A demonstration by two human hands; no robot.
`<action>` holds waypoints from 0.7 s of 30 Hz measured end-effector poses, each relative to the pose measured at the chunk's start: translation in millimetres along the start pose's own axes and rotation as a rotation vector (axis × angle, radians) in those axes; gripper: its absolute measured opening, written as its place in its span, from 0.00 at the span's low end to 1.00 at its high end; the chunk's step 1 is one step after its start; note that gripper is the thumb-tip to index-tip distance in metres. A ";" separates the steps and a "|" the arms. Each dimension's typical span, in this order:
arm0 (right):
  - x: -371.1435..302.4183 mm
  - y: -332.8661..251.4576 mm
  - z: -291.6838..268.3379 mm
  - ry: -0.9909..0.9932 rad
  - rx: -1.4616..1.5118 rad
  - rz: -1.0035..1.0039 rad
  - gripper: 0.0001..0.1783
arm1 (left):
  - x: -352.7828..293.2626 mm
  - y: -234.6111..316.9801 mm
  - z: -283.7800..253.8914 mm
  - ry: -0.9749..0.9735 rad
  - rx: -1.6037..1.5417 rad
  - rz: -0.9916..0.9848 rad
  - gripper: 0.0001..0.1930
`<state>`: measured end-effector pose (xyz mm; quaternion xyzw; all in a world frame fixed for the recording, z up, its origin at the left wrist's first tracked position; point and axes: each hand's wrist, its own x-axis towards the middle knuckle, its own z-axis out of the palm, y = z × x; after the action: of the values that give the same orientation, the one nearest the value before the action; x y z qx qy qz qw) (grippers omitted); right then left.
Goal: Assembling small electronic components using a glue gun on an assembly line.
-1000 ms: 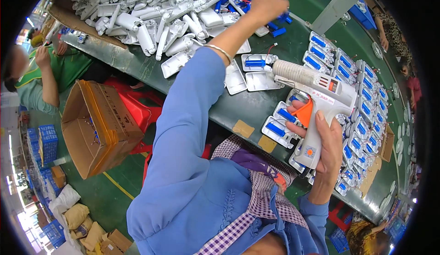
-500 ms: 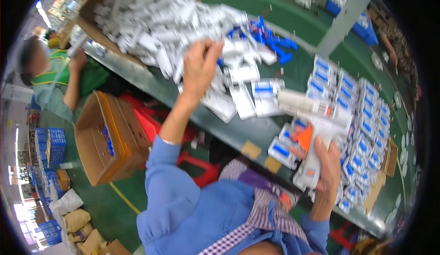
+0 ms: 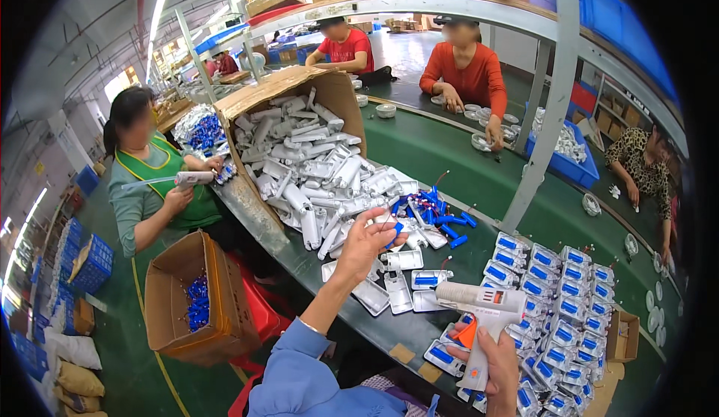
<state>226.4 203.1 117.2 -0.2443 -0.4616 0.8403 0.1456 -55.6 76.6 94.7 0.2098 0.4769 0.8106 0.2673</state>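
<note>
Here — smooth white plastic glue gun (image 3: 483, 319)

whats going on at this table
A person at a green workbench holds a white glue gun in the right hand, nozzle pointing left over clear trays. The left hand is raised, pinching a small blue part above a pile of white plastic pieces spilling from a tipped cardboard box. Packs with blue inserts lie stacked to the right. Other people work around the bench.
</note>
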 end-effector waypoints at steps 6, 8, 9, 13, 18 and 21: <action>-8.3 4.6 -5.1 0.019 -0.045 -0.010 0.21 | -47.7 -16.7 11.0 0.009 -0.357 -0.237 0.24; -8.5 4.7 -6.4 0.041 -0.074 -0.006 0.22 | -57.4 -27.4 10.5 0.072 -0.468 -0.322 0.16; -7.9 3.4 -5.8 0.025 -0.084 -0.009 0.22 | -63.9 -30.9 9.1 0.146 -0.516 -0.350 0.14; -5.4 5.1 -7.6 0.079 -0.099 0.030 0.20 | -94.9 -36.3 6.6 0.022 -0.904 -0.278 0.19; -8.0 0.4 0.4 0.073 -0.199 0.013 0.22 | -123.5 -38.1 -2.8 0.011 -0.949 -0.261 0.15; -6.8 4.2 -0.3 0.090 -0.216 0.067 0.21 | -131.2 -35.9 0.5 0.096 -0.579 -0.215 0.14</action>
<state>232.2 197.8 115.3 -0.3111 -0.5339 0.7783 0.1110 53.9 8.2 52.0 0.0347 0.2579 0.8887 0.3773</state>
